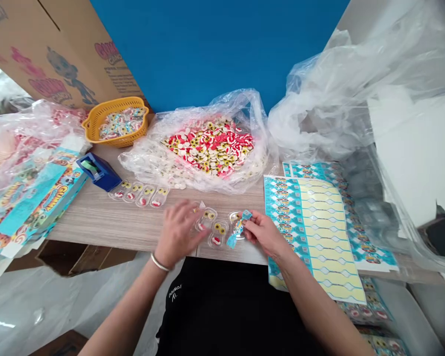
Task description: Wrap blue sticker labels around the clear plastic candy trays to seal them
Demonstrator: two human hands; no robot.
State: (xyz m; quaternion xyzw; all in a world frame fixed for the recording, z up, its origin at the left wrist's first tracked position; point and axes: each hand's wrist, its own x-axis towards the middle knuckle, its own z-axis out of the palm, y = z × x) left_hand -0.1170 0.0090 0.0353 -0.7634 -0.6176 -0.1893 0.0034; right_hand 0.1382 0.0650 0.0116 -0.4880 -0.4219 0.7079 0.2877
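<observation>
My right hand (264, 233) pinches a small blue printed sticker label (238, 230) between thumb and fingers. Under the label sits a clear plastic tray (233, 217), partly covered by it. Just to its left, another clear tray (218, 234) holds two yellow eye-shaped candies and a red-and-white one. My left hand (180, 231) is blurred, fingers apart, above the left side of a similar filled tray (208, 215). No object shows in its grasp. Close to my right hand lies a label sheet (321, 232), with bare yellow backing over much of it.
Several filled trays (143, 194) stand in a row beside a blue tape dispenser (99, 171). Behind is an open plastic bag of loose candies (211, 146). A yellow basket (114, 142) holds small wrapped pieces. Flattened printed boxes (33, 202) lie left; clear plastic bags (326, 109) crowd the right.
</observation>
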